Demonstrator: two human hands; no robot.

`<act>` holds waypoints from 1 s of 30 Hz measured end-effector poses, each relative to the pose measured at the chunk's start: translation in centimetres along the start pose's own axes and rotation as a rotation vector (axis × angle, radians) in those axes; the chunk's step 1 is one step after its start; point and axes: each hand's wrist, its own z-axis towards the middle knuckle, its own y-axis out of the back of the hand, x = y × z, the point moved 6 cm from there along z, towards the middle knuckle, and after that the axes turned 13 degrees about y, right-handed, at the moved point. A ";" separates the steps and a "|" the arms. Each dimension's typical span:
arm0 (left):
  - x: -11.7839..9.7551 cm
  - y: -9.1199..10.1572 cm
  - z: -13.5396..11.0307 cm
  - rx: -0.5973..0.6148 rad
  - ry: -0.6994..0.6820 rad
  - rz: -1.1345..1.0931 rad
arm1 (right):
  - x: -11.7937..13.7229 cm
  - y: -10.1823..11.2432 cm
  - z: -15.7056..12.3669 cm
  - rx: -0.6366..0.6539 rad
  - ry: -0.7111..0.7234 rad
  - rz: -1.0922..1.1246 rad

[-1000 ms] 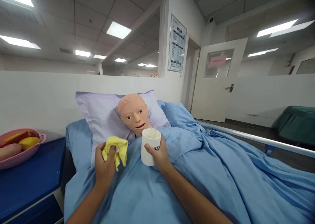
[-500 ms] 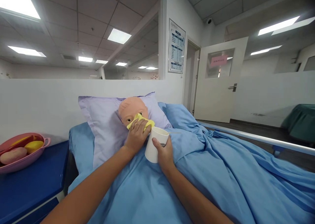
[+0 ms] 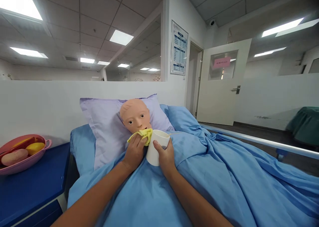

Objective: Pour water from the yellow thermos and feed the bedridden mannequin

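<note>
A mannequin head [image 3: 134, 112] rests on a lilac pillow [image 3: 104, 130], its eyes and nose showing. My left hand [image 3: 134, 150] is closed on a crumpled yellow cloth [image 3: 147, 133], which covers the mannequin's chin and lower mouth area. Close beside it, my right hand [image 3: 165, 155] grips a white paper cup [image 3: 154, 154] with dark stripes, tilted a little. A thin pale stick [image 3: 175, 133] juts from the cup's rim to the right; its lower part is hidden. Below the chin, the mannequin's body is under a blue quilt [image 3: 214, 180].
To the left, a pink basket [image 3: 27, 159] with fruit-like items stands on a blue bedside cabinet [image 3: 32, 190]. A metal bed rail [image 3: 261, 144] runs along the far right side. Behind are a white wall [image 3: 45, 107] and an open door [image 3: 221, 97].
My left hand has drawn the yellow cloth down from the mannequin's nose and mouth to its chin, uncovering the nose. My right hand and the cup have barely moved.
</note>
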 end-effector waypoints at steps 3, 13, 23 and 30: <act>-0.4 1.4 3.5 -0.061 -0.055 -0.077 | -0.1 0.0 0.0 0.012 0.006 -0.017; 0.3 -1.9 2.7 0.006 -0.157 0.204 | 0.1 -0.2 0.1 0.014 0.025 -0.010; 0.5 -1.1 -0.7 0.042 0.121 -0.051 | -0.2 -0.2 0.1 -0.013 0.014 0.014; -0.8 2.2 5.7 -0.026 0.035 -0.228 | -0.7 -0.3 -0.2 0.040 -0.069 0.015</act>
